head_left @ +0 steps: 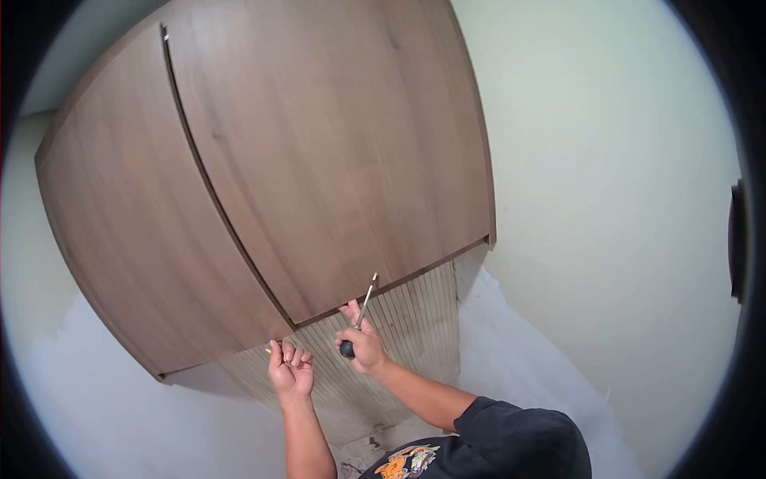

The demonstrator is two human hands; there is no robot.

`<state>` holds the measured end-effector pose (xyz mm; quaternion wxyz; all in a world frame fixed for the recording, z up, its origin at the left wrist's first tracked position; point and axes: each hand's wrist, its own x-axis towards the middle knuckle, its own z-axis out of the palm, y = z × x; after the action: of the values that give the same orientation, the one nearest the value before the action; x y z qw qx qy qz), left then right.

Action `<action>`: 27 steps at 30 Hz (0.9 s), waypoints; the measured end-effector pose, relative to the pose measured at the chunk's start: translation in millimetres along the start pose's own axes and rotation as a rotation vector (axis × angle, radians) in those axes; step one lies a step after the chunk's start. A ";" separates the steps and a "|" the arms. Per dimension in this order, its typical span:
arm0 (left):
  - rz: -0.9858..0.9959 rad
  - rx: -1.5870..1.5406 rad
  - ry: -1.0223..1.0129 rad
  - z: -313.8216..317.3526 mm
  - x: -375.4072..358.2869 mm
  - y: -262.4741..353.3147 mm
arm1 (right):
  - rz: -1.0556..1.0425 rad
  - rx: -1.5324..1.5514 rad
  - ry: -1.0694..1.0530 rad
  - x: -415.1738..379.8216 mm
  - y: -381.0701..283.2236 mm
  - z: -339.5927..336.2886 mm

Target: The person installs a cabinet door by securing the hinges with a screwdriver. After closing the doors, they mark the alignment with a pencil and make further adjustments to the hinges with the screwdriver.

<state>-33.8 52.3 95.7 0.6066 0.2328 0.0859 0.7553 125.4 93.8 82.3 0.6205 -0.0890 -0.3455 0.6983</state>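
Observation:
My right hand (366, 350) is closed around a screwdriver (367, 302) with a round black handle end. Its metal shaft points up in front of the lower edge of the right brown wood-grain cabinet door (319, 160). Some fingers of this hand reach up to that door's bottom edge. Below the left cabinet door (152, 207), close to its lower corner, my left hand (292, 374) is raised with its fingers curled. A small yellowish piece (269, 350) shows at its fingertips, too small to name.
A dark narrow gap (203, 172) runs between the two doors. Beneath the cabinet is a ribbed beige panel (407, 335). Pale wall (606, 160) lies to the right, with a dark object (737, 239) at the far edge. A black sleeve (511, 435) covers my right upper arm.

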 end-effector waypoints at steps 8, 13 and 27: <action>-0.004 0.010 -0.023 -2.3 -0.6 1.3 | -0.123 0.085 0.077 2.1 8.5 16.1; -0.015 0.030 0.004 0.0 -2.1 1.4 | -0.092 0.227 0.027 1.6 11.5 11.1; -0.030 0.004 0.035 -0.2 3.5 5.0 | 0.007 0.228 -0.097 -2.7 4.0 3.9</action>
<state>-38.8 54.5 98.4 0.6159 0.2193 0.1016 0.7498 120.6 89.9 82.1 0.6067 0.0147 -0.2933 0.7387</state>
